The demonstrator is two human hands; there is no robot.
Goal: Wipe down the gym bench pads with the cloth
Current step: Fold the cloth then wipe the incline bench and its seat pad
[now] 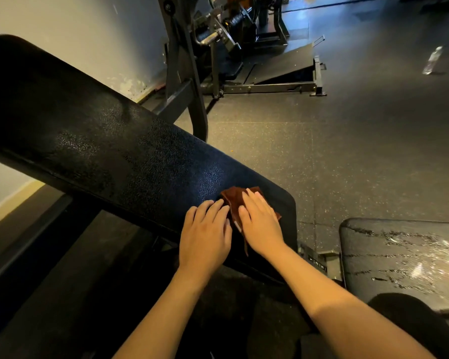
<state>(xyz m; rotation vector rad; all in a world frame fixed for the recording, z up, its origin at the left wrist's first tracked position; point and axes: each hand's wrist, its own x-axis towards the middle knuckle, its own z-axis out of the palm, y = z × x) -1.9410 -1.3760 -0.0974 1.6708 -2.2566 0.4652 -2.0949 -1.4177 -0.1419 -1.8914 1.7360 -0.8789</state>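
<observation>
The brown cloth lies crumpled on the near right end of the long black back pad, close to that pad's right edge. A strip of it hangs down over the near side of the pad.

Our right hand lies flat on top of the cloth, palm down. Its fingers are straight and close together, and they press the cloth to the pad. Cloth shows past the fingertips on the far side and at both sides of the hand.

Our left hand rests palm down on the bare pad just left of the cloth. Its fingers are stretched out and slightly apart. Its right edge meets the cloth, but we cannot tell whether any finger holds it. Both forearms are bare and reach in from the near edge.

The back pad slants from the far left down to the near right, and its grained surface catches a bluish sheen just left of the cloth.

Near right, apart from the back pad, sits a second black pad, the seat pad, marked with pale glistening streaks and specks. A dark-clad knee overlaps its near edge.

Beyond the pads spreads the dark speckled rubber floor. Far off stands a black machine frame with a sloped footplate. A clear bottle is at the far right of the floor. A pale wall fills the far left.
</observation>
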